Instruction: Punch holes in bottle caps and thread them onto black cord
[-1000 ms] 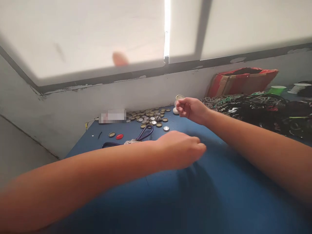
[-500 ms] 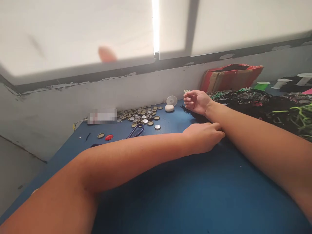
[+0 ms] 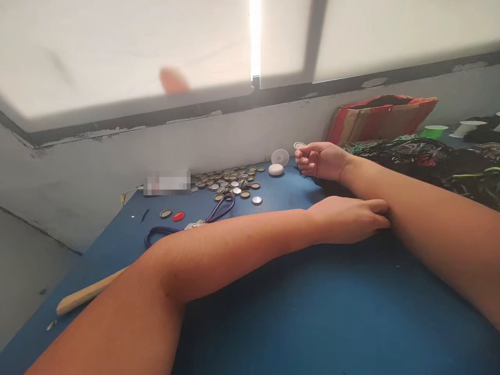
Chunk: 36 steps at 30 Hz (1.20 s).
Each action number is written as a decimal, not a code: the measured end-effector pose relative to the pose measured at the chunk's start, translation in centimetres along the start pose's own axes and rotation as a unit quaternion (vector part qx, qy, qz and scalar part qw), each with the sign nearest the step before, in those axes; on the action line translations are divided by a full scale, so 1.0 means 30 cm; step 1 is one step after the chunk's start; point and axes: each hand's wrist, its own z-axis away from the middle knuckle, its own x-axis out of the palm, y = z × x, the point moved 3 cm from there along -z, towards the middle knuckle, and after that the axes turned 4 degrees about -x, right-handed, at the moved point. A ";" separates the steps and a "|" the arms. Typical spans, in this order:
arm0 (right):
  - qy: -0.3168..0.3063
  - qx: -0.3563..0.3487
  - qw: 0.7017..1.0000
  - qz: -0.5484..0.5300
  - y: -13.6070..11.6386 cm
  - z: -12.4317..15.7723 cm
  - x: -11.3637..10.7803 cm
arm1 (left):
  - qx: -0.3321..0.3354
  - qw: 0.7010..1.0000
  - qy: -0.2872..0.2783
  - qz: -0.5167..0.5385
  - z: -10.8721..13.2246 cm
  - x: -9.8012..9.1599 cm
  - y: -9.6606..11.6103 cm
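My right hand (image 3: 322, 160) is raised palm up near the back of the blue table (image 3: 312, 312), pinching a small round metal cap (image 3: 299, 145) between thumb and fingertips. My left hand (image 3: 351, 219) reaches across and rests with its fingers against my right forearm; its fingertips are tucked under the arm and hidden. A heap of metal bottle caps (image 3: 230, 183) lies to the left of the right hand.
White round discs (image 3: 278, 161) sit by the wall. Blue-handled scissors (image 3: 195, 221), a red cap (image 3: 178, 216) and a wooden handle (image 3: 86, 297) lie at left. A tangle of dark cords (image 3: 429, 161), a red cardboard box (image 3: 383, 117) and spools (image 3: 469, 127) fill the right.
My left hand has slid right across the table until it touches my right forearm. My right hand moved slightly right, still holding the cap.
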 end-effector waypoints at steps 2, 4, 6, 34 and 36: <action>-0.021 0.004 1.000 -0.005 -0.011 0.006 0.016 | -0.020 0.999 -0.006 0.024 -0.002 -0.006 -0.001; -0.032 -0.004 0.999 -0.010 -0.022 0.010 0.023 | -0.023 0.999 -0.011 0.030 -0.006 -0.009 -0.001; -0.035 -0.014 0.999 -0.011 -0.024 0.009 0.020 | -0.012 1.000 -0.012 0.020 -0.009 -0.009 0.000; 0.025 -0.002 1.000 0.011 0.046 -0.030 -0.016 | -0.063 0.977 -0.027 0.202 0.019 -0.015 -0.028; 0.030 -0.006 0.999 0.014 0.050 -0.029 -0.012 | -0.067 0.975 -0.015 0.211 0.018 -0.015 -0.032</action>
